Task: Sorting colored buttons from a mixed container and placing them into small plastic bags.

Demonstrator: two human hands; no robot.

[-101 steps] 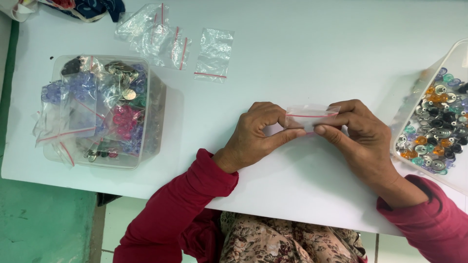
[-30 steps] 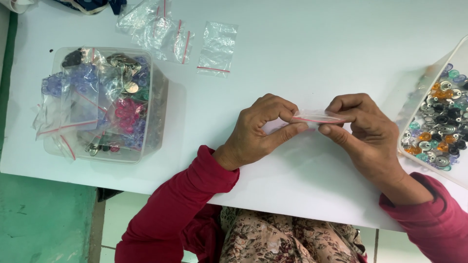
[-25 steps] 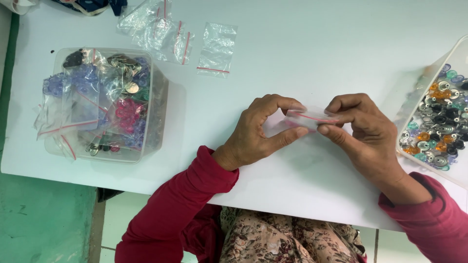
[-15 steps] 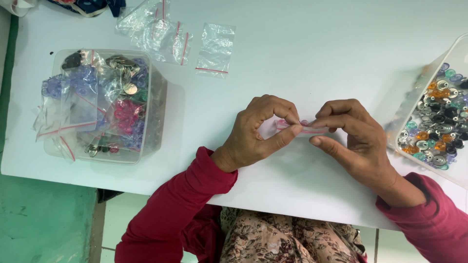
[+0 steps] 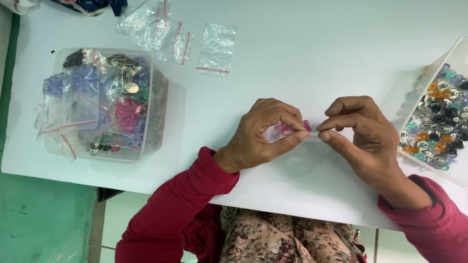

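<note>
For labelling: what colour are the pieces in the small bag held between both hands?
Pink pieces, seen in the head view.

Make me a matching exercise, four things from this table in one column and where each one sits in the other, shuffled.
Things:
1. small zip bag with pink pieces
2. clear tub of filled bags
3. white tray of loose coloured pieces
4. empty zip bags

Places:
A. right edge of the table
B. far side, top of view
C. pinched between both hands
D. left side of the table

Pairs: 1-C, 2-D, 3-A, 4-B
</note>
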